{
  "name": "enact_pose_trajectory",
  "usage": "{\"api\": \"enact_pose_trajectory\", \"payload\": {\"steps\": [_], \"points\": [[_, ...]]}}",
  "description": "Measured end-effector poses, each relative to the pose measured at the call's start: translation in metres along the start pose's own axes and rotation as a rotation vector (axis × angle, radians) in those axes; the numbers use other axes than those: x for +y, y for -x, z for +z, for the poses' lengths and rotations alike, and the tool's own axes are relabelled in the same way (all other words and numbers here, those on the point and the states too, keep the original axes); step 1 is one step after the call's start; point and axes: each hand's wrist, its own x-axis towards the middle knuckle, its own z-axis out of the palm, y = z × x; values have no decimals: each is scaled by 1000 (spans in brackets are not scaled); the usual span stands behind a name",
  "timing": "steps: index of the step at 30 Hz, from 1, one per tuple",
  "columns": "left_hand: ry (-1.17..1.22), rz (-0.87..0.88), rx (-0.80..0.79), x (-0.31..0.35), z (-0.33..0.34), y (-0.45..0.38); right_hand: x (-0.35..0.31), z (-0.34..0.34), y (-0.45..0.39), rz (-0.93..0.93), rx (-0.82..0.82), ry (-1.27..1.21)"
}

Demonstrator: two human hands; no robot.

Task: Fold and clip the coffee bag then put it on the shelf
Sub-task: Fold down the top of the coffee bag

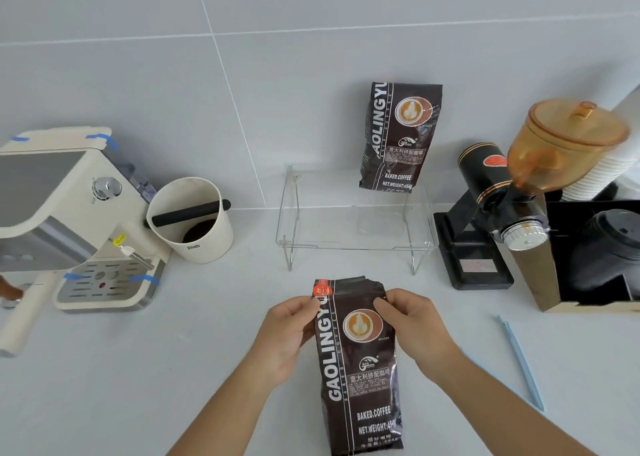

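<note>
Cream espresso machine [62,220] at left, knock box [192,220] beside it; black grinder [491,213], amber hopper [564,144], at right

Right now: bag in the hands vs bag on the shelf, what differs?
Held coffee bag lies flat on the counter, gripped near its top by the left hand and right hand; shelf coffee bag stands upright on the clear shelf, against the wall. The held bag's top looks open and crumpled; the shelf bag's top edge is flat and straight. Neither has a clip. Same brand, same dark print.
</note>
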Motion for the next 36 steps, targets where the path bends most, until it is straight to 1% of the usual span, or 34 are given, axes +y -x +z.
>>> {"api": "enact_pose_trajectory", "payload": {"steps": [7, 10, 14, 17, 21, 26, 31, 36], "points": [[8, 198, -69, 13, 9, 23, -21, -5, 35, -165, 39, -38], [21, 263, -106, 16, 10, 29, -27, -7, 44, -231, 45, -61], [27, 330, -139, 20, 12, 34, -33, -7, 51, -318, 61, -28], [-20, 343, -137, 18, 12, 34, -29, -8, 51, -330, 72, -13], [-59, 335, -129, 12, 10, 34, -22, -7, 53, -323, 31, -7], [-105, 304, -118, 17, 6, 32, -31, -7, 52, -307, -19, -32], [-183, 290, -95, 28, 9, 31, -45, -8, 47, -244, 27, -164], [-172, 296, -37, 45, 18, 33, -58, -5, 46, -290, 6, -137]]}}
